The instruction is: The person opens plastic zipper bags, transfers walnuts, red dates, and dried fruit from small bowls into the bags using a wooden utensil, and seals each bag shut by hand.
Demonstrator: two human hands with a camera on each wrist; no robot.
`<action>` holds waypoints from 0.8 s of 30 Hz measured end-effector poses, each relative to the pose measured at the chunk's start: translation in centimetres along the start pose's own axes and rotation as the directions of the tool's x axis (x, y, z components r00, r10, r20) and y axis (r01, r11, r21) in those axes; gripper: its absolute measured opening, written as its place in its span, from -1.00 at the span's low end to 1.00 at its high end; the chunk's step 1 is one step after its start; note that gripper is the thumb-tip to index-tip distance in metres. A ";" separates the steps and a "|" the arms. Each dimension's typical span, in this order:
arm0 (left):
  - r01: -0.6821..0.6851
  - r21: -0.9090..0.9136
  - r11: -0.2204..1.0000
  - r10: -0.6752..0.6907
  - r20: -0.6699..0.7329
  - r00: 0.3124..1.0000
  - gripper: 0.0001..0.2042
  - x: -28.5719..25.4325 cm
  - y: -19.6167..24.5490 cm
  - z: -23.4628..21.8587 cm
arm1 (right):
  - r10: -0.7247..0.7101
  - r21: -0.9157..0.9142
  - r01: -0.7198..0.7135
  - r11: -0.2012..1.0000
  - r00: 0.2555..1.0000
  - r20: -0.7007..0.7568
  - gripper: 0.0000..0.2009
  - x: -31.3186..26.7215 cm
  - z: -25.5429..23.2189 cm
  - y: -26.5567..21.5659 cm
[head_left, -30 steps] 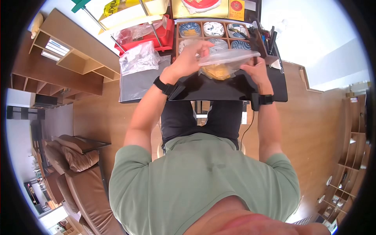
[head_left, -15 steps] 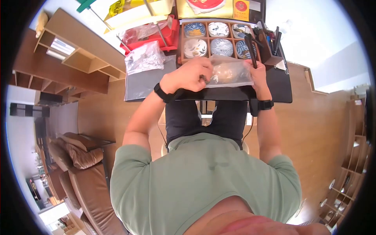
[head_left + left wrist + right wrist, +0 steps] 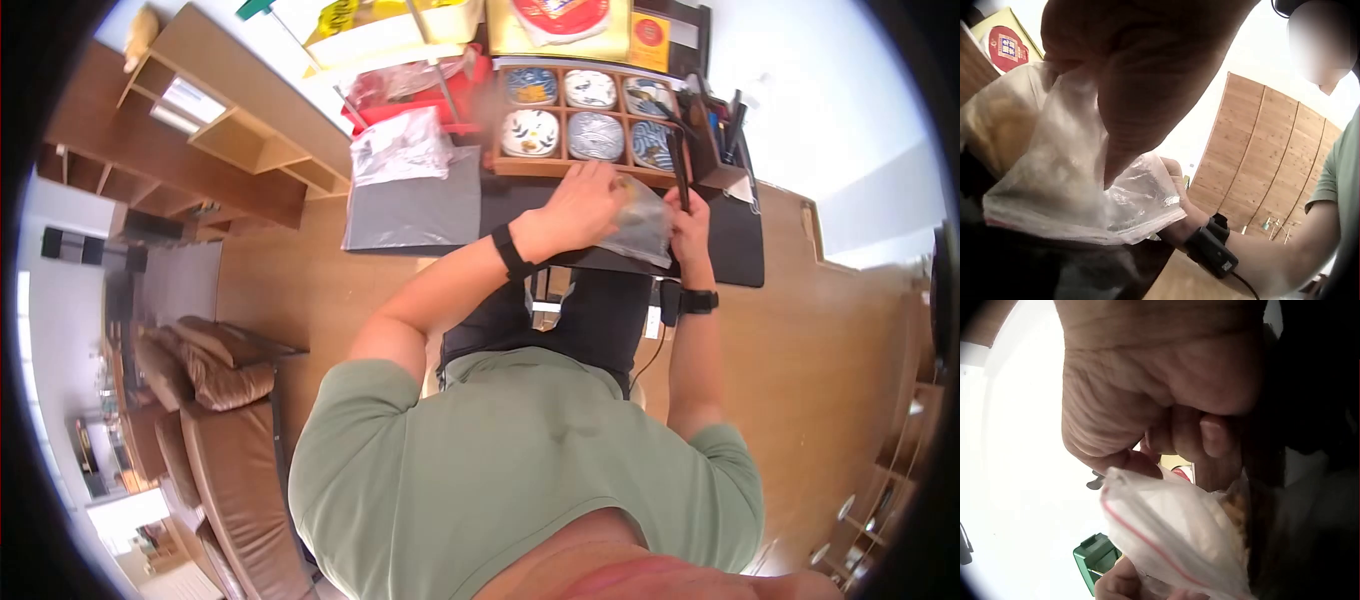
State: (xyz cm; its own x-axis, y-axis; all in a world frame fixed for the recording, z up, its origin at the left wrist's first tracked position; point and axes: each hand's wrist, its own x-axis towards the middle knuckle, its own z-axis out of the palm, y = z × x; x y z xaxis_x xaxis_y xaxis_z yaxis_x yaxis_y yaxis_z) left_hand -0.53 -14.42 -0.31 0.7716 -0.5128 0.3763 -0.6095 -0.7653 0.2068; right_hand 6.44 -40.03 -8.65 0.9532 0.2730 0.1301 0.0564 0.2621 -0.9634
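Both hands hold a clear zip bag (image 3: 642,225) over the front of the dark table. My left hand (image 3: 580,208) grips it from the left, its fingers bunching the plastic. At the other side my right hand (image 3: 690,232) pinches the bag near its zip edge. A long dark slim utensil (image 3: 680,165) points away from the right hand, towards the bowls. In the left wrist view yellowish contents (image 3: 1007,134) show through the plastic, and the red-lined zip edge (image 3: 1085,236) faces the body. The right wrist view shows yellow-brown pieces (image 3: 1235,509) in the bag.
A wooden tray (image 3: 550,167) with several small patterned bowls stands beyond the hands; one bowl (image 3: 530,84) holds yellow pieces. A dark pen holder (image 3: 722,165) is at its right. To the left lie a crumpled clear bag (image 3: 402,148), a grey sheet (image 3: 420,210) and a red bin (image 3: 470,115).
The bag has been turned so its zip edge faces the body, and is now gathered narrower. The left hand has moved right over it, closer to the right hand.
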 end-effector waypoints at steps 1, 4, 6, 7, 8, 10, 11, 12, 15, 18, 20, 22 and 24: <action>-0.004 -0.056 0.998 0.002 -0.030 1.000 -0.43 -0.1 0.6 -0.5 | 0.008 0.075 -0.009 0.997 1.000 0.008 -0.78 -0.1 0.2 -0.4; 0.073 0.005 0.997 -0.073 -0.065 0.995 -0.53 -0.9 1.6 0.4 | 0.008 0.170 -0.016 0.985 0.999 0.046 -0.79 -0.3 0.6 -1.0; 0.117 -0.001 0.993 -0.117 -0.045 0.992 -0.65 -1.1 1.2 1.4 | 0.013 0.160 -0.015 0.987 1.000 0.012 -0.86 -0.4 0.8 -0.6; 0.093 -0.053 0.994 -0.095 -0.049 0.994 -0.69 -1.1 1.0 1.3 | 0.029 0.139 -0.030 0.990 0.999 0.015 -0.90 -0.5 1.0 -0.6; 0.064 -0.109 0.992 -0.070 -0.054 0.996 -0.71 -1.1 0.8 1.3 | 0.027 0.139 -0.029 0.990 0.999 0.017 -0.90 -0.3 1.0 -0.3; 0.019 -0.125 0.992 -0.040 -0.168 0.985 -0.75 -1.1 0.6 0.7 | 0.041 0.053 -0.040 0.998 0.999 -0.002 -0.93 -0.3 0.7 0.2; 0.045 -0.197 0.979 -0.084 -0.198 0.977 -0.74 -1.1 0.5 -0.1 | 0.040 0.050 -0.040 0.998 0.999 -0.007 -0.93 -0.3 0.6 0.2; 0.068 -0.270 0.960 -0.131 -0.223 0.966 -0.74 -1.3 0.3 -0.6 | 0.036 0.047 -0.035 0.998 0.999 -0.009 -0.92 -0.3 0.6 0.2; 0.089 -0.416 0.905 -0.203 -0.239 0.949 -0.72 -2.4 -1.7 -2.3 | 0.047 0.038 -0.046 0.998 0.999 -0.023 -0.92 -0.2 0.9 0.2; 0.182 -0.559 0.809 -0.303 -0.131 0.944 -0.69 -4.9 -2.7 -7.5 | 0.061 0.014 -0.060 0.998 0.997 -0.053 -0.91 -0.4 1.0 -0.1; 0.210 -0.586 0.783 -0.358 -0.148 0.922 -0.76 -7.7 -4.7 -9.5 | 0.062 0.001 -0.062 0.998 0.996 -0.064 -0.89 -0.5 1.2 -0.3; 0.248 -0.712 0.657 -0.449 -0.105 0.887 -0.74 -10.4 -5.6 -12.5 | 0.053 -0.037 -0.055 0.998 0.997 -0.050 -0.88 -0.4 1.4 -0.4; 0.365 -0.619 0.696 -0.519 -0.082 0.851 -0.70 -13.0 -7.0 -14.8 | 0.048 -0.070 -0.052 0.996 0.997 -0.054 -0.87 -0.3 1.7 -0.5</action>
State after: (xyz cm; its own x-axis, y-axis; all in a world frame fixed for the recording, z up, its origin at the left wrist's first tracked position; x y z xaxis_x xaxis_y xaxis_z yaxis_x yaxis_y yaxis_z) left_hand -9.01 3.39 6.70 0.9580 -0.0071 0.2867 -0.2549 -0.4792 0.8399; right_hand 5.63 -38.67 -7.76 0.9695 0.2350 0.0704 0.0271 0.1824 -0.9828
